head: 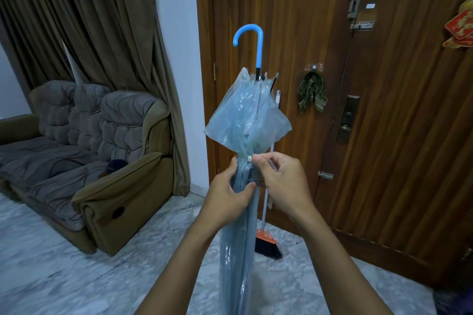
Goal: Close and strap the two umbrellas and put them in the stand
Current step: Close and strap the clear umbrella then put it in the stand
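the clear blue umbrella is held upright in front of the door, hook handle up, its lower end out of view below. the left hand wraps round the gathered canopy just under the waist. the right hand pinches the clear strap beside the white snap, fingers curled.

the step looks like fastening the strap. above the waist the plastic flares out loose, so i judge the folds want twisting flat one way before the snap goes home. the left hand should squeeze the bundle tight and back the snap from behind, while the right draws the strap taut and presses it straight on. thin film may crease or catch in the snap.

no stand or second umbrella is in view; a broom leans just behind.
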